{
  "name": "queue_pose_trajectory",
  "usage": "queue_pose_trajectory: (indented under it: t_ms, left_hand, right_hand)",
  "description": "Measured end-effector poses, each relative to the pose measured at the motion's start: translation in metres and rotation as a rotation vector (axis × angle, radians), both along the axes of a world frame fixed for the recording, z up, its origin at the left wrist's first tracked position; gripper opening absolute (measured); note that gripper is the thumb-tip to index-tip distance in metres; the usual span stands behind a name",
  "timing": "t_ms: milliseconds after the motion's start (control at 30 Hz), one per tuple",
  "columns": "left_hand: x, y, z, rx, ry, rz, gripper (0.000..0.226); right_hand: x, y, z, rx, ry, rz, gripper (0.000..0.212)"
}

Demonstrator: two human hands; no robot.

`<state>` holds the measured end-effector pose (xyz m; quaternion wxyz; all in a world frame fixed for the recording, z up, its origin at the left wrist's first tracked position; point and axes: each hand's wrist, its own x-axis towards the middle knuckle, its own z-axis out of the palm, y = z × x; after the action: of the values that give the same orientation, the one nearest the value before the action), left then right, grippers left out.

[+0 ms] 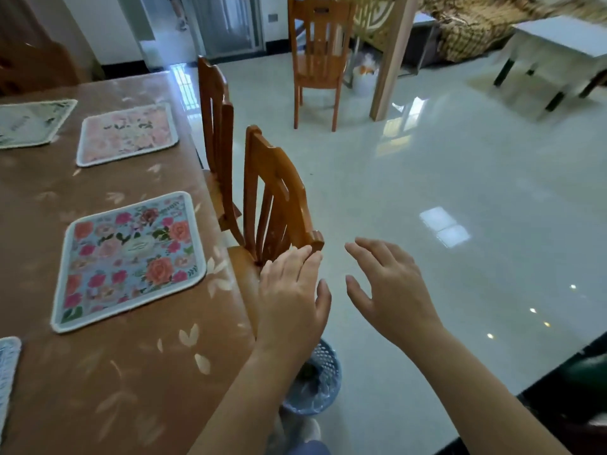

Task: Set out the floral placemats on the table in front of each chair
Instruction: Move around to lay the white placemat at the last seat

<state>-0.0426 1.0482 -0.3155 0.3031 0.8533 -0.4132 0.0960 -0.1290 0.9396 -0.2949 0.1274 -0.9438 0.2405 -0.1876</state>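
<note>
Both hands are empty: the left hand rests open-fingered on the near orange wooden chair, and the right hand hovers spread beside it. Left of them, the blue-bordered, rose-printed fabric placemat lies flat on the brown table. It looks light, limp and best lifted by an edge.

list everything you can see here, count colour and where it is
table: 1, brown cover with pale leaf print, left
placemats: 4 in view; blue floral by the near chair, pink floral by the next chair, pale green at far left, one cut off at the lower left edge
chairs: 3 clear, orange-brown wood; near chair and second chair pushed up to the table, third standing apart at the back
basket: 1, blue, on the floor under the left arm
side table: 1, white, far right
floor: pale glossy tile
left hand: open, fingertips at the near chair's back
right hand: open, in the air
</note>
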Motion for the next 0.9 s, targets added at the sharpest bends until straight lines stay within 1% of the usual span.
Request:
queue_pose_trajectory:
  t_ms: [300,400,533,633,733,900]
  left_hand:
    - [0.039,-0.067,0.002,0.015,0.014,0.112,0.04]
    - [0.044,-0.102,-0.001,0.013,0.017,0.186,0.04]
    - [0.043,-0.159,-0.002,0.023,-0.018,0.325,0.037]
    - [0.037,-0.209,0.003,0.041,0.0,0.41,0.035]
    - [0.032,-0.253,0.012,0.061,0.009,0.476,0.038]
    - [0.042,-0.301,0.022,0.126,-0.071,0.551,0.04]
  right_hand:
    - [0.055,-0.077,-0.008,0.018,-0.055,0.09,0.04]
    - [0.069,-0.119,-0.011,0.028,-0.064,0.134,0.039]
    - [0.083,-0.183,-0.009,0.034,-0.073,0.247,0.039]
    - [0.085,-0.234,-0.003,0.022,-0.076,0.335,0.04]
    - [0.09,-0.283,0.006,0.009,-0.079,0.391,0.04]
    - [0.114,-0.34,0.014,0.019,-0.101,0.439,0.04]
